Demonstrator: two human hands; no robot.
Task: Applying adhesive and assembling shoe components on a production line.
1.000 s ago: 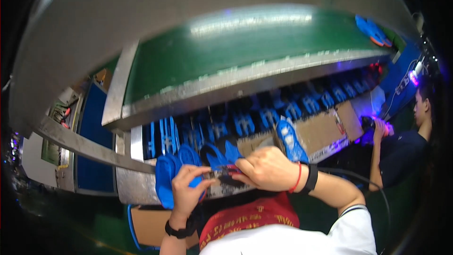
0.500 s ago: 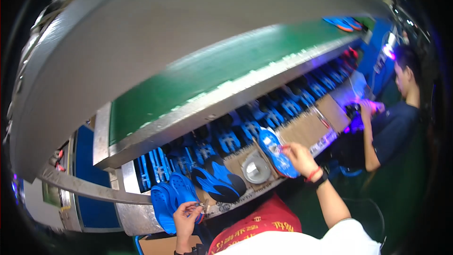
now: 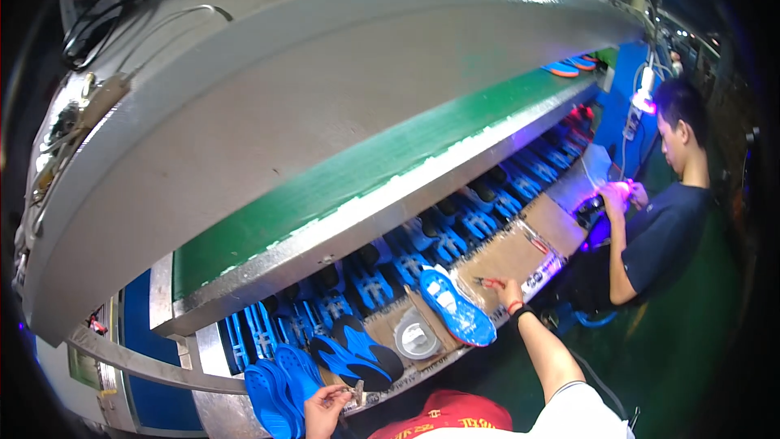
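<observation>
My right hand (image 3: 511,296) is over the cardboard at the bench's front edge, closed on a small red-handled tool (image 3: 489,283) whose kind is unclear. Left of it lies a blue shoe sole (image 3: 459,309) with a pale, shiny middle. My left hand (image 3: 325,409) pinches a small, light-coloured piece (image 3: 357,392), too small to name. Beside that hand stand blue moulded soles (image 3: 276,394). Black-and-blue soles (image 3: 357,356) lie just beyond its fingertips. A round grey dish or roll (image 3: 417,336) sits between these and the shiny sole.
Rows of blue shoe parts (image 3: 370,289) fill the shelf under a green conveyor belt (image 3: 349,187). A large grey metal hood (image 3: 268,114) overhangs it. At right, a co-worker (image 3: 670,219) handles something under purple light. Cardboard (image 3: 508,256) covers part of the bench.
My right hand has come away from the blue sole, which now lies by itself, and moved over the cardboard to its right. My left hand still pinches the small piece. The view has shifted.
</observation>
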